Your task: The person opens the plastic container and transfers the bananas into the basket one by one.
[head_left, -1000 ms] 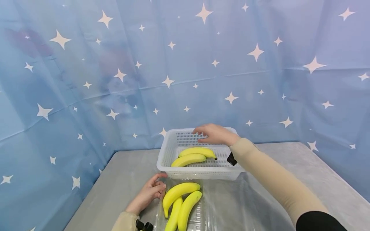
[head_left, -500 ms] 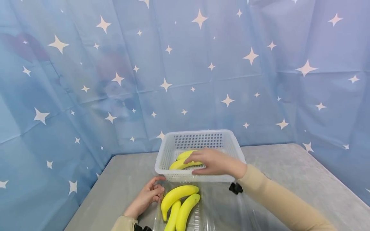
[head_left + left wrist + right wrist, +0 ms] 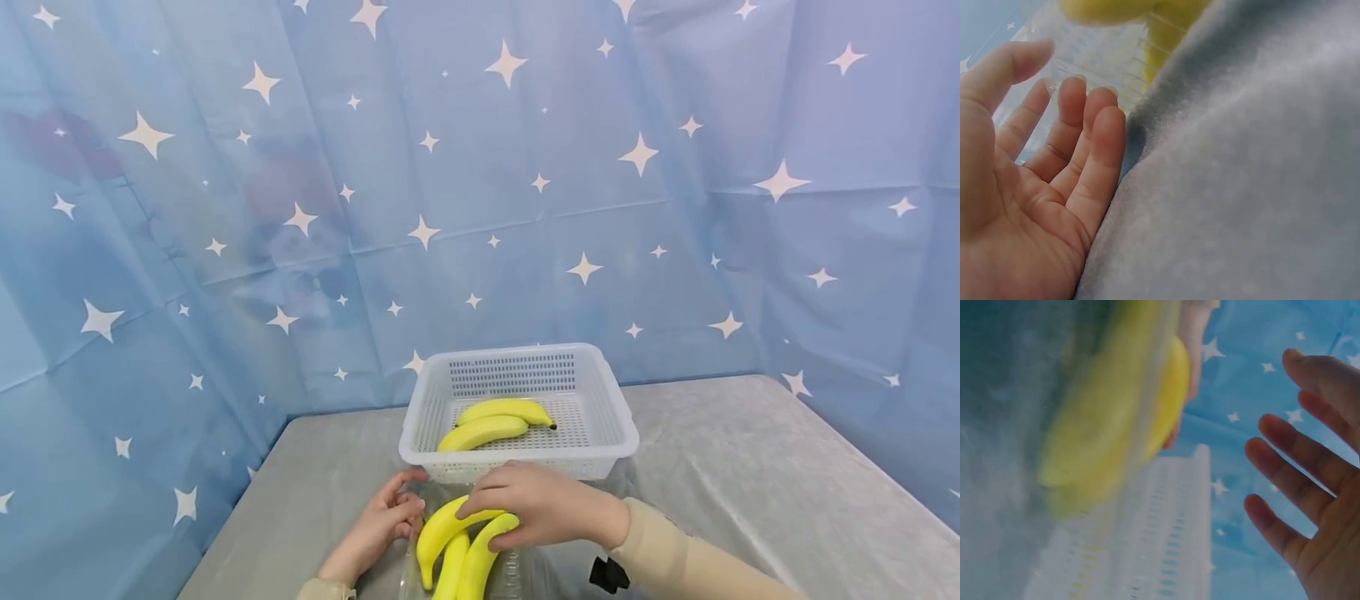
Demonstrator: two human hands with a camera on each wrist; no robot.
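Observation:
Three yellow bananas lie together in a clear plastic container: an upper banana [image 3: 438, 537], a middle one [image 3: 452, 571] and a right one [image 3: 480, 562]. Bare ribbed floor of the container [image 3: 513, 575] shows beside them. My right hand [image 3: 543, 504] hovers over their upper ends, overlapping them in the head view. Its fingers [image 3: 1297, 456] are spread, with nothing between them in the right wrist view. At the container's left side rests my left hand [image 3: 381, 527], fingers loosely bent. In the left wrist view its palm [image 3: 1029, 212] holds nothing.
Just behind the container stands a white perforated basket [image 3: 517, 457] with two more bananas inside, a rear one [image 3: 506, 408] and a front one [image 3: 482, 433]. Grey cloth covers the table [image 3: 712, 450]. A blue starry curtain [image 3: 480, 167] hangs behind and at the left.
My right hand has come from above the basket toward me, over the bananas in the clear container. The left hand stays at the container's side. The camera view has tilted slightly upward.

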